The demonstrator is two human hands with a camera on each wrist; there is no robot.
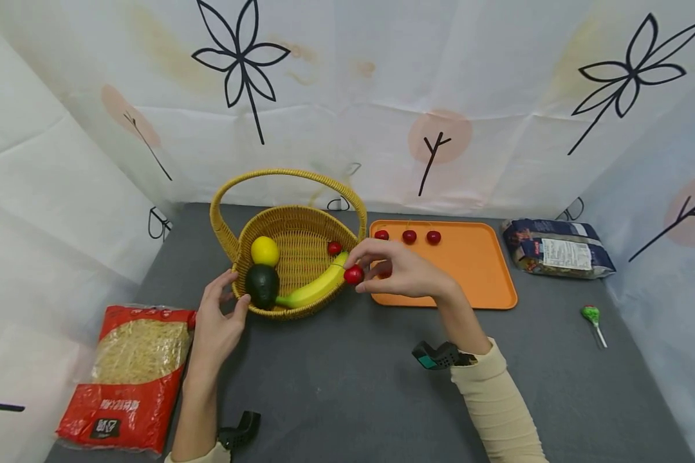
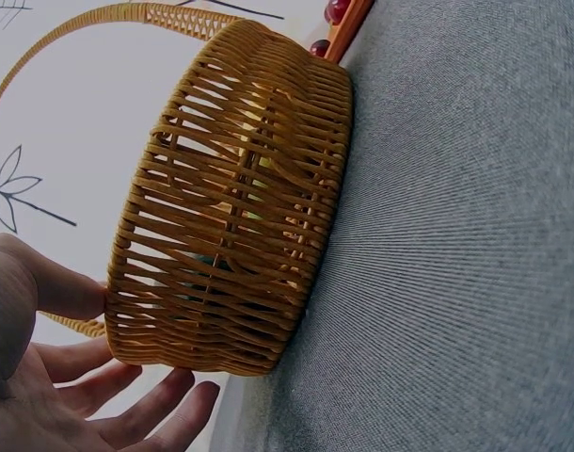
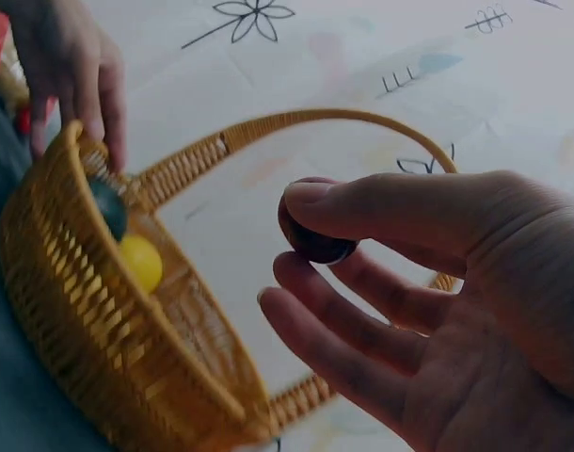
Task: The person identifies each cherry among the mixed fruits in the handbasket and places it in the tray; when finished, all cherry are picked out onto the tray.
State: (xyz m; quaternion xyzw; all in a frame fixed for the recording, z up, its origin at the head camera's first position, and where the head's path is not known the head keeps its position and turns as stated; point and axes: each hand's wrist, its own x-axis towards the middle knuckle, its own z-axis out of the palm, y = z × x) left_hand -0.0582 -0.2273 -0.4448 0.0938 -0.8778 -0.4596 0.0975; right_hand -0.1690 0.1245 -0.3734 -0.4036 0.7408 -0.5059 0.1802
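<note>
Between thumb and fingertips my right hand [image 1: 408, 270] pinches a red cherry [image 1: 354, 275], held just off the right rim of a wicker basket [image 1: 298, 254]. Dark in the right wrist view, the same cherry [image 3: 315, 226] sits under the thumb. Fingers spread and fairly straight, my left hand [image 1: 220, 328] touches the basket's left side near the rim. Inside the basket lie a lemon [image 1: 264, 251], an avocado [image 1: 262, 286], a banana [image 1: 318, 288] and another cherry [image 1: 334, 248]. An orange tray [image 1: 463, 263] bears more cherries [image 1: 409, 236], partly behind my right hand.
A red bag of pasta [image 1: 136, 379] lies left of my left forearm. Right of the tray are a dark blue food packet [image 1: 558, 249] and a green lollipop [image 1: 592, 316]. The basket's tall handle [image 1: 286, 172] arches up at the back, near the curtain [image 1: 347, 96].
</note>
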